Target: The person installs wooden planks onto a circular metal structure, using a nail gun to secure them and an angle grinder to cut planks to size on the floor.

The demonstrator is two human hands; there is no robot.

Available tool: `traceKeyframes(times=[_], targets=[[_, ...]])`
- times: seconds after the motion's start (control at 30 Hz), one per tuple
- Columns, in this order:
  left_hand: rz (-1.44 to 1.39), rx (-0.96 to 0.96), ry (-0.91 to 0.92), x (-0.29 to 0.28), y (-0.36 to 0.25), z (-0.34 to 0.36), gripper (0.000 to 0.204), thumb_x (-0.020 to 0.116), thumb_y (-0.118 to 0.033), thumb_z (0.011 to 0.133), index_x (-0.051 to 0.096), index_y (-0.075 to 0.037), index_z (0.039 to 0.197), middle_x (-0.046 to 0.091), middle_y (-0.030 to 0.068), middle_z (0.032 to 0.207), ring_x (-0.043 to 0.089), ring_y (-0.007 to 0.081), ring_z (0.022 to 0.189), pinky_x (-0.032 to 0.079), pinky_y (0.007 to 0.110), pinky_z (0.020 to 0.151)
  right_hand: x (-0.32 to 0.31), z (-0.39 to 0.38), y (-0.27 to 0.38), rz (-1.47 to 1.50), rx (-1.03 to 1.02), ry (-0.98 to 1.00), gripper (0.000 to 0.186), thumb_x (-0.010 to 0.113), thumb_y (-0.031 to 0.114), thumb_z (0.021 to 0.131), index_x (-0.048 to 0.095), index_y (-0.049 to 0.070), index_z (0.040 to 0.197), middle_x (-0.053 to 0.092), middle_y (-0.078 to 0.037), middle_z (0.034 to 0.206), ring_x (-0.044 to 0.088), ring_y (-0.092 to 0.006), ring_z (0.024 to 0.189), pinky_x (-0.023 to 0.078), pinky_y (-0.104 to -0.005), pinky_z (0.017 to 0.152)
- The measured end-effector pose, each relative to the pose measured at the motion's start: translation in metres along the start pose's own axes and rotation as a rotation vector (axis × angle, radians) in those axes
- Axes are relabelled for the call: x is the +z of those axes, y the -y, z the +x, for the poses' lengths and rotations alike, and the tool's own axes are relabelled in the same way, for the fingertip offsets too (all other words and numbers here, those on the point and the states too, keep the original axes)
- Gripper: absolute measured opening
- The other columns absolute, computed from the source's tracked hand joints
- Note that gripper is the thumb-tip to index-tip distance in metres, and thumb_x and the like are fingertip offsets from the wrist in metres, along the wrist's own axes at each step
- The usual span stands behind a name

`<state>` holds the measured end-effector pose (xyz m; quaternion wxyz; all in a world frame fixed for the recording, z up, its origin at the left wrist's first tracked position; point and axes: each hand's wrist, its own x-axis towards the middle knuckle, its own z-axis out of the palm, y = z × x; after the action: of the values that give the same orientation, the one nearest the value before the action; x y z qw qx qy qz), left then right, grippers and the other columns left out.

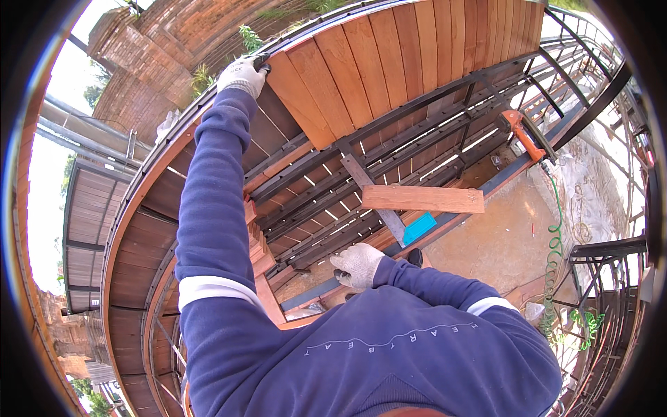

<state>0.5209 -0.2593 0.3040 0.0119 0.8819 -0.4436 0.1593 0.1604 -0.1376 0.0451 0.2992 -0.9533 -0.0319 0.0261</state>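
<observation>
My left hand, in a pale glove with a dark palm, reaches far forward. Its fingers close at the outer corner of the endmost wooden board in a row of brown boards on a curved dark metal frame. Close to my body, my right hand wears a matching glove, its fingers curled in; whatever they may hold is hidden. Beyond it lies a square with a blue handle and a metal blade. A loose short plank rests across that blade.
An orange nail gun sits on the frame at the right, a green coiled hose trailing from it. Dark metal bars with gaps run below the boards. Stacked wood pieces lie beside my left arm. Brick walls stand beyond the curved edge.
</observation>
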Motion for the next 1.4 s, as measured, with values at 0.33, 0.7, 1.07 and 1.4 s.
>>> traceKeyframes(times=[0.33,0.7,1.07,1.4], targets=[[-0.040,0.027,-0.076,0.015,-0.007,-0.006,0.049,0.057,-0.047,0.099,0.063,-0.010,0.131,0.062,0.0114,0.130,0.059,0.0321,0.123,0.047,0.043,0.105,0.010,-0.007,0.007,-0.096,0.055,-0.178,0.035,0.063,0.034,0.089,0.065,0.003,0.105,0.068,-0.014,0.087,0.067,-0.0340,0.086,0.051,-0.0441,0.079],[-0.206,-0.114,-0.008,0.006,-0.015,-0.030,0.051,0.065,-0.041,0.095,0.059,-0.014,0.138,0.057,0.0128,0.143,0.053,0.0292,0.132,0.041,0.037,0.113,0.010,-0.004,-0.001,-0.104,-0.161,-0.126,0.032,0.061,0.034,0.091,0.066,0.005,0.102,0.071,-0.014,0.083,0.070,-0.0321,0.078,0.054,-0.0449,0.072],[-1.436,-0.708,-0.893,-0.047,0.038,-0.366,0.022,0.069,-0.003,0.094,0.061,-0.002,0.115,0.070,0.0100,0.103,0.069,0.0160,0.094,0.063,0.030,0.078,0.007,0.001,-0.006,-0.006,-0.267,-0.012,0.026,0.063,0.031,0.088,0.061,0.006,0.094,0.069,-0.019,0.085,0.069,-0.0368,0.080,0.054,-0.0501,0.073],[-1.508,-1.239,-1.662,-0.051,-0.149,-0.733,0.022,0.061,-0.011,0.100,0.058,-0.004,0.121,0.068,0.0117,0.113,0.070,0.0264,0.102,0.064,0.040,0.086,0.019,-0.004,-0.007,0.040,-0.233,0.021,0.043,0.070,0.022,0.087,0.066,-0.001,0.122,0.070,-0.024,0.115,0.068,-0.0378,0.107,0.053,-0.0423,0.095]])
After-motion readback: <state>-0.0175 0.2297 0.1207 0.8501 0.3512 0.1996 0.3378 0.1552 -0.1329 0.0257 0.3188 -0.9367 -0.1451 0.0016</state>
